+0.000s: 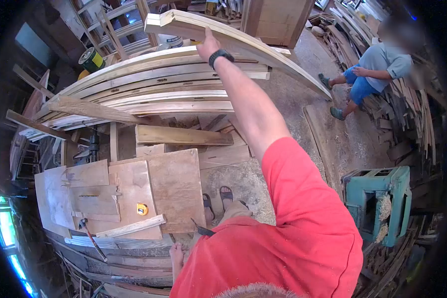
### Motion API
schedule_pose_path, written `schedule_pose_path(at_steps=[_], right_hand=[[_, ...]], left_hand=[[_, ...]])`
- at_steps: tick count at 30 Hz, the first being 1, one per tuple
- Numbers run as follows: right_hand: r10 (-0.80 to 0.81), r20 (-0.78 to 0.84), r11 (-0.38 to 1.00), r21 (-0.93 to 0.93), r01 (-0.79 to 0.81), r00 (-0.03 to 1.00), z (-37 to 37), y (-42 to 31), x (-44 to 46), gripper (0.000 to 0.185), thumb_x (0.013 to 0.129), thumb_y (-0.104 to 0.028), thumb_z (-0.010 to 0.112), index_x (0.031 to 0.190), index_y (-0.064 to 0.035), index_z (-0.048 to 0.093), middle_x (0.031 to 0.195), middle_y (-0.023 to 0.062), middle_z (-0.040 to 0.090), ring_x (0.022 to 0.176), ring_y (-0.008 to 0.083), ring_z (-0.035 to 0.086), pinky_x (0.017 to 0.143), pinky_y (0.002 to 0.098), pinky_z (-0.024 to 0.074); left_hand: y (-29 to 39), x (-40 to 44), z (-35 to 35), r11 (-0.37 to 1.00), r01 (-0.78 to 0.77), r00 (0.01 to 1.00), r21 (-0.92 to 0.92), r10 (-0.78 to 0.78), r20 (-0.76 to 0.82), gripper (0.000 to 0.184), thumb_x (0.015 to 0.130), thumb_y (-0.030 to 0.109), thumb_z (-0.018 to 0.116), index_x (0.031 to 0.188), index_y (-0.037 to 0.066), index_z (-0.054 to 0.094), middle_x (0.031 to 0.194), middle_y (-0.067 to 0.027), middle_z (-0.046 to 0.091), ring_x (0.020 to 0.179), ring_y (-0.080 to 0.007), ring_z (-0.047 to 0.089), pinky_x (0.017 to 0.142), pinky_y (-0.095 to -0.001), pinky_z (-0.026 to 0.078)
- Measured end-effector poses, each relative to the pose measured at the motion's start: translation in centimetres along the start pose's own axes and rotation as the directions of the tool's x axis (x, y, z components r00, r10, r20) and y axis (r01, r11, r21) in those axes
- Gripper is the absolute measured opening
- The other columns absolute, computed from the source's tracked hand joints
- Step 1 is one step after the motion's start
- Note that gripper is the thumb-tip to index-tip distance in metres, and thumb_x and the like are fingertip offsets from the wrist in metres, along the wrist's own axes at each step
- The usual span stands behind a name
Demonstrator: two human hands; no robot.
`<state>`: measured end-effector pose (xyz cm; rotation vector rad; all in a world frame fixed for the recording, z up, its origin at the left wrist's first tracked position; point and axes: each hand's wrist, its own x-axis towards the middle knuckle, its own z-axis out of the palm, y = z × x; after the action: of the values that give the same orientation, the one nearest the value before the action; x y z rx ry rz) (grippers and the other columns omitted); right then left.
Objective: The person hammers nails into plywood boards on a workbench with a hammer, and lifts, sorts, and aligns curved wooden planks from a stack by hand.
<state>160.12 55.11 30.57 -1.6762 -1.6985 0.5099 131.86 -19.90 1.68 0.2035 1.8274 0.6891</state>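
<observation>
Right hand [208, 48], black watch [220, 56] at its wrist: closed on one edge of a long squared timber [228, 34], thumb over the top edge, nearer the block-like end than the tapering far end. Timber: above and partly beyond the stacked boards [149, 79], its far end angled toward the floor [303, 119], close to the sandalled foot of a seated person [377, 67]; contact with the floor cannot be told. Stacked boards: several lengths, lying roughly parallel, their ends short of the walkway. Below them, one thick wooden beam [184, 135], then a bench [176, 191] of sheet panels; on it a yellow tape measure [142, 209], a narrow wood strip [131, 227] overhanging the near edge, and a hammer [92, 239], handle past that edge. Left hand [176, 252]: low, beside the red shirt, just off the bench's near edge; finger state cannot be told. Open room: floor between the stack and the green machine frame [377, 198], a loose plank [319, 144] along it.
</observation>
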Motion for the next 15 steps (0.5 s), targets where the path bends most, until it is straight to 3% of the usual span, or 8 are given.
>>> schedule_pose_path(at_steps=[4,6,7,11,12,13,14,15], right_hand=[[0.067,0.073,0.86,0.501,-0.095,0.995,1.7,5.0,-9.0,0.067,0.087,-0.017,0.058,0.146,-0.0039,0.03,0.115,0.0235,0.063,0.109,0.033,0.061,0.094,0.0383,0.0464],[0.011,-0.035,0.937,0.349,0.003,0.999,5.3,11.7,-17.5,0.061,0.089,-0.019,0.058,0.143,-0.0006,0.035,0.117,0.0219,0.063,0.105,0.0265,0.062,0.091,0.0359,0.0471],[0.272,0.266,0.814,0.449,-0.369,0.925,7.1,16.0,-22.1,0.059,0.091,-0.021,0.057,0.141,0.0007,0.037,0.126,0.0236,0.058,0.115,0.0287,0.058,0.097,0.0361,0.0439],[0.477,0.556,0.878,-0.269,-0.396,0.681,7.6,30.8,-43.8,0.042,0.086,-0.019,0.057,0.124,-0.0016,0.055,0.091,0.0167,0.067,0.078,0.0281,0.065,0.066,0.0406,0.052],[0.364,0.738,0.886,-0.462,0.032,0.568,7.0,35.3,-49.5,0.035,0.086,-0.026,0.055,0.109,-0.0024,0.064,0.097,0.0215,0.068,0.084,0.0317,0.067,0.072,0.0437,0.0528],[0.506,0.838,0.86,-0.51,-0.037,0.205,3.6,34.8,-51.9,0.036,0.084,-0.032,0.054,0.1,-0.0029,0.07,0.103,0.0241,0.067,0.092,0.0342,0.066,0.082,0.0438,0.052],[0.486,0.867,0.833,-0.497,0.244,0.109,2.9,37.8,-55.5,0.04,0.084,-0.035,0.053,0.103,-0.0047,0.071,0.11,0.0252,0.065,0.102,0.0332,0.065,0.089,0.0429,0.0499],[0.544,0.825,0.802,-0.565,0.192,0.156,2.1,40.6,-59.2,0.041,0.085,-0.032,0.056,0.113,-0.0048,0.068,0.111,0.0237,0.065,0.107,0.0328,0.064,0.092,0.0416,0.049]], left_hand=[[2.6,1.6,2.3,0.998,-0.053,0.996,0.032,0.055,-0.065,0.025,0.094,0.023,0.057,0.103,0.0,0.062,0.082,-0.0055,0.064,0.069,-0.0141,0.062,0.06,-0.0286,0.05],[2.5,2.7,2.6,1.0,-0.029,0.995,0.004,0.03,-0.099,0.024,0.094,0.022,0.057,0.102,0.0,0.062,0.079,-0.0049,0.064,0.067,-0.0132,0.061,0.059,-0.0286,0.05],[2.0,3.2,2.6,0.995,-0.075,0.989,0.066,0.083,-0.119,0.024,0.094,0.022,0.057,0.102,0.0,0.062,0.078,-0.005,0.063,0.068,-0.0133,0.061,0.058,-0.029,0.049],[4.1,2.0,4.8,1.0,-0.022,0.979,0.012,0.024,-0.204,0.024,0.095,0.022,0.057,0.099,-0.002,0.062,0.077,-0.0069,0.063,0.067,-0.0141,0.061,0.056,-0.0288,0.049],[3.8,2.4,5.0,1.0,-0.005,0.976,-0.002,0.004,-0.219,0.024,0.095,0.022,0.057,0.099,-0.002,0.062,0.077,-0.0069,0.063,0.067,-0.0141,0.061,0.056,-0.0288,0.049],[2.7,3.3,4.9,0.999,-0.023,0.975,-0.026,0.016,-0.222,0.025,0.094,0.023,0.057,0.098,-0.002,0.062,0.076,-0.008,0.063,0.066,-0.0145,0.061,0.055,-0.0281,0.048],[2.3,3.9,5.0,0.997,-0.049,0.973,-0.053,0.035,-0.228,0.027,0.094,0.023,0.058,0.096,-0.003,0.061,0.076,-0.0091,0.063,0.065,-0.0149,0.061,0.054,-0.0274,0.047],[2.7,3.7,5.4,0.997,-0.042,0.969,-0.068,0.024,-0.245,0.027,0.094,0.023,0.058,0.096,-0.003,0.061,0.076,-0.0091,0.063,0.065,-0.0149,0.061,0.054,-0.0274,0.047]])
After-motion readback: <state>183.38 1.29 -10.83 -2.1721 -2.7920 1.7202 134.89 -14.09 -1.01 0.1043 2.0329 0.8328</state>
